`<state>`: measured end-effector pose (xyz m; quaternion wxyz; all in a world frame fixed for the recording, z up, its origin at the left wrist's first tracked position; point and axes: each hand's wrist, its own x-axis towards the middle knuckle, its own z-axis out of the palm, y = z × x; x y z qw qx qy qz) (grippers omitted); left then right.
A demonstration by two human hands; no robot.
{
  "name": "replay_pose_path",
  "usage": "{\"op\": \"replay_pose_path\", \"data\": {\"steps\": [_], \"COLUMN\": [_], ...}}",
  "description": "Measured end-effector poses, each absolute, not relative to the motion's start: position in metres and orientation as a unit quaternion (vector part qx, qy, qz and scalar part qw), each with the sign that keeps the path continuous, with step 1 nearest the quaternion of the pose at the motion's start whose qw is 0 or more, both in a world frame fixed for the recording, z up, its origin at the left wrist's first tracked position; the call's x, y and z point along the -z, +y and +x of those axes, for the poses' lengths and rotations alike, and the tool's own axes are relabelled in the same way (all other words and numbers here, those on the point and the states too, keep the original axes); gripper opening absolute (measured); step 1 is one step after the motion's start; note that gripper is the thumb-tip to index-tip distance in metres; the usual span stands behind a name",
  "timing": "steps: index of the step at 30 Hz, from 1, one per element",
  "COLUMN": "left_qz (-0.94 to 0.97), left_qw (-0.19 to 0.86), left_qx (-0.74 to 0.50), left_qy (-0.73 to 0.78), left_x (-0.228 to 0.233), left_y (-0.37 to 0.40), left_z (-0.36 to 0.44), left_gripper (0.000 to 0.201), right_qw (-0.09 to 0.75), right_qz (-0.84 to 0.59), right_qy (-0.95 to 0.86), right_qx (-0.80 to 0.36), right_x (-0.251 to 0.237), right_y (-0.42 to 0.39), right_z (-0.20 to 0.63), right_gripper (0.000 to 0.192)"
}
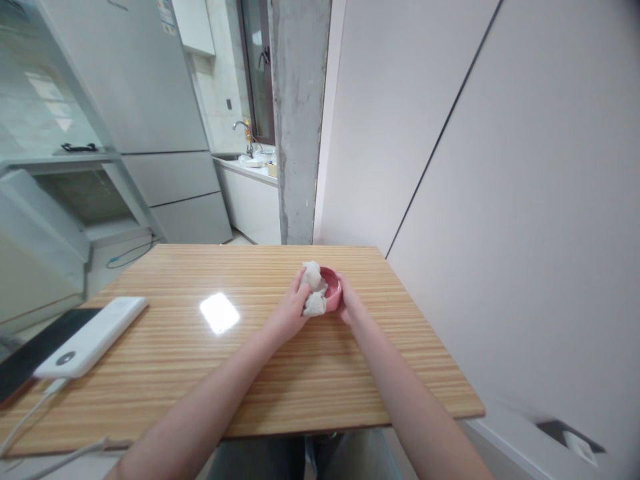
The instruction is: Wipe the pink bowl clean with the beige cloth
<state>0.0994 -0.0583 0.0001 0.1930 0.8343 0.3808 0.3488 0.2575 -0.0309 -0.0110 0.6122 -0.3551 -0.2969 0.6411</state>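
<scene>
When seen from above, locate the left hand [293, 305] gripping a bunched off-white cloth [315, 299] from its left side. Locate the right hand [347, 300] cupped against the outer right wall of a pink bowl [334, 293], gripping from the right. Read the bowl as positioned between both hands, nearer to the right, with the cloth interposed on the left. Note the tilt: mouth turned mainly leftward, toward cloth and left hand, with part of the opening covered by the cloth. Take the mouth axis as running roughly left to right. Treat contact between bowl and desk [310, 393] as undetermined. Farther left, well apart from both hands, find a white block-shaped device [97, 333] with a cable [31, 412] attached, just beside a dark flat device [27, 347].
</scene>
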Motion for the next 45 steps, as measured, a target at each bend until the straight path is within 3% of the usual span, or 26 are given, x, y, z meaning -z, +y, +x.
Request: {"op": "replay_pose_path", "data": {"steps": [3, 6, 16, 22, 25, 32, 39, 45], "left_qz": [0.856, 0.868, 0.827, 0.83, 0.847, 0.882, 0.881, 0.862], "left_qw": [0.184, 0.188, 0.17, 0.132, 0.122, 0.132, 0.111, 0.077], "left_qx": [-0.329, -0.307, -0.337, -0.353, -0.349, -0.311, -0.312, -0.337], "left_qy": [0.354, 0.343, 0.416, 0.41, 0.382, 0.328, 0.338, 0.371], "left_x": [-0.002, -0.003, 0.003, -0.005, -0.01, -0.01, -0.004, -0.004], "left_y": [-0.057, -0.055, -0.056, -0.054, -0.055, -0.054, -0.056, -0.055], "left_z": [0.094, 0.091, 0.1, 0.095, 0.095, 0.092, 0.094, 0.095], "left_gripper": [0.028, 0.032, 0.06, 0.02, 0.01, 0.012, 0.032, 0.031], "right_qw": [0.541, 0.521, 0.643, 0.647, 0.632, 0.58, 0.639, 0.652], "right_qz": [-0.365, -0.389, -0.329, -0.343, -0.373, -0.376, -0.409, -0.387], "right_qy": [-0.308, -0.327, -0.299, -0.292, -0.275, -0.299, -0.258, -0.227], "right_qx": [-0.692, -0.686, -0.624, -0.615, -0.621, -0.658, -0.598, -0.611], "right_x": [0.003, 0.005, 0.019, 0.016, 0.013, 0.005, 0.016, 0.014], "right_y": [-0.033, -0.032, -0.032, -0.037, -0.034, -0.033, -0.029, -0.038], "right_z": [0.269, 0.272, 0.242, 0.237, 0.243, 0.256, 0.251, 0.236], "right_gripper": [0.03, 0.027, 0.032, 0.038, 0.034, 0.027, 0.027, 0.032]}}
